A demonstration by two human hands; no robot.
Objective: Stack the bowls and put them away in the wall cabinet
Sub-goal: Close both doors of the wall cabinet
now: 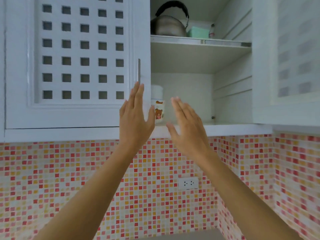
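Note:
The white wall cabinet (232,101) stands with its right door (287,63) swung open. Both my arms are raised in front of its lower shelf. My left hand (136,116) is open with flat fingers, just below the handle of the shut left door (78,63). My right hand (187,125) is open too, palm toward the left hand, at the cabinet's bottom edge. Neither hand holds anything. No bowls are in view. A white cup with a bear picture (158,108) stands at the left of the lower shelf, between my hands.
On the upper shelf sit a metal kettle (167,25), a green box (198,32) and a small bottle (211,30). Pink and orange mosaic tiles cover the wall below, with a white socket (188,183). A grey counter edge (181,236) shows at the bottom.

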